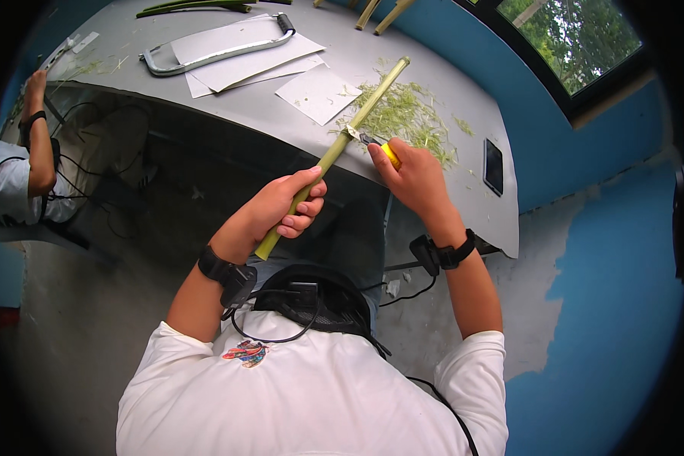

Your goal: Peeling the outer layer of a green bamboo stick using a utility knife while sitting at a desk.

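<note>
My left hand (281, 213) grips a long pale green stalk (357, 125) near its lower end; the stalk slants up to the right, its far end over the grey table (403, 53). In my right hand (414, 178) is a small knife with a yellow handle (390, 154), and its blade touches the stalk about midway, where a strip of skin is lifted. Green shavings (410, 114) lie scattered on the table just beyond the blade.
White paper sheets (243, 61) and a metal hacksaw (220, 45) lie on the table's far left. A dark phone (493, 166) rests near the right edge. More stalks (194, 6) lie at the back. Another person's arm (38, 144) is at the far left.
</note>
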A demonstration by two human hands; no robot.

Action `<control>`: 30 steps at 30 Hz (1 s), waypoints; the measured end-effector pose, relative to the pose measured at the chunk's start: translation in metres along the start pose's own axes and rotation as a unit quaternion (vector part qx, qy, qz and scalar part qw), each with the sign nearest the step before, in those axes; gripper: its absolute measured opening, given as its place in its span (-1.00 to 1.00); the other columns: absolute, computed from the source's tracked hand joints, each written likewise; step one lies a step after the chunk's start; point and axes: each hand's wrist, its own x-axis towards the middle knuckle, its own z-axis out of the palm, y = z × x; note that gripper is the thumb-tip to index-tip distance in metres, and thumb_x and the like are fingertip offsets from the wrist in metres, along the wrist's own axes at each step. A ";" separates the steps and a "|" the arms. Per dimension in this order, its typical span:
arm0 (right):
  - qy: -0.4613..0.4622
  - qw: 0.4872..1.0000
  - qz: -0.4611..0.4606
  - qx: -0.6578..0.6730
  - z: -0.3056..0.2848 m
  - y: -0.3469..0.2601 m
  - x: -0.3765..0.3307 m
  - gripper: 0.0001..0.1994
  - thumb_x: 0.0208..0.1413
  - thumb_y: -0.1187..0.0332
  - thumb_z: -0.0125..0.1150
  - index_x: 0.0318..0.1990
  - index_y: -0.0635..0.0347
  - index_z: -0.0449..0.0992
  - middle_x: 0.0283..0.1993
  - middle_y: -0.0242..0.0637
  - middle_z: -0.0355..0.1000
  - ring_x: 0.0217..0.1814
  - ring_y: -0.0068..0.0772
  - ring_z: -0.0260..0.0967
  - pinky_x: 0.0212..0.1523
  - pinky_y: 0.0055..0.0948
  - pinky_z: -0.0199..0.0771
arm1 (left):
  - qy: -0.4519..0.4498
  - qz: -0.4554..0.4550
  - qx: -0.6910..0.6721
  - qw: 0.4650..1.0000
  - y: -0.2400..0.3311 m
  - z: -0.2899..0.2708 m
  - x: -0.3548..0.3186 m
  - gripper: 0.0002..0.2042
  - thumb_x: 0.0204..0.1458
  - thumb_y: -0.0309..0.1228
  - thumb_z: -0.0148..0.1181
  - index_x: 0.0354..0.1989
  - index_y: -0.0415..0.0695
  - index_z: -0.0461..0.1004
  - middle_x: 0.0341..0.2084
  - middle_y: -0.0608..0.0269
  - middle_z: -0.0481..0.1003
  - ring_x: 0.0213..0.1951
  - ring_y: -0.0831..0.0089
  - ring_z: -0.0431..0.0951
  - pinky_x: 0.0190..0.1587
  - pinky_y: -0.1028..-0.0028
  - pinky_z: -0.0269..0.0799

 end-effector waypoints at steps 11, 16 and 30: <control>0.030 0.999 -0.009 -0.008 0.009 0.002 0.002 -0.40 0.52 -0.12 0.25 -0.45 0.23 0.48 -0.57 0.08 0.41 -0.51 0.27 0.42 -0.44 0.08 0.37 | 0.054 0.017 0.058 0.997 -0.001 0.015 0.002 -0.56 0.59 0.12 -0.04 -0.25 0.05 0.25 -0.58 0.56 0.14 -0.70 0.81 0.00 -0.74 0.67 -0.11; 0.057 0.998 0.022 -0.012 0.014 0.008 0.001 -0.39 0.49 -0.18 0.25 -0.42 0.21 0.53 -0.57 0.04 0.49 -0.48 0.26 0.54 -0.42 0.09 0.51 | 0.008 -0.016 0.001 1.000 0.001 0.006 0.006 -0.56 0.60 0.11 -0.06 -0.26 0.05 0.24 -0.59 0.56 0.13 -0.72 0.82 -0.02 -0.76 0.69 -0.10; 0.009 1.000 -0.025 -0.010 0.004 0.011 0.000 -0.41 0.48 -0.19 0.25 -0.40 0.19 0.57 -0.54 0.02 0.52 -0.47 0.24 0.56 -0.41 0.10 0.52 | -0.068 -0.040 -0.084 0.993 -0.003 -0.003 0.010 -0.57 0.62 0.07 -0.11 -0.27 0.06 0.23 -0.60 0.57 0.11 -0.74 0.84 -0.04 -0.81 0.74 -0.08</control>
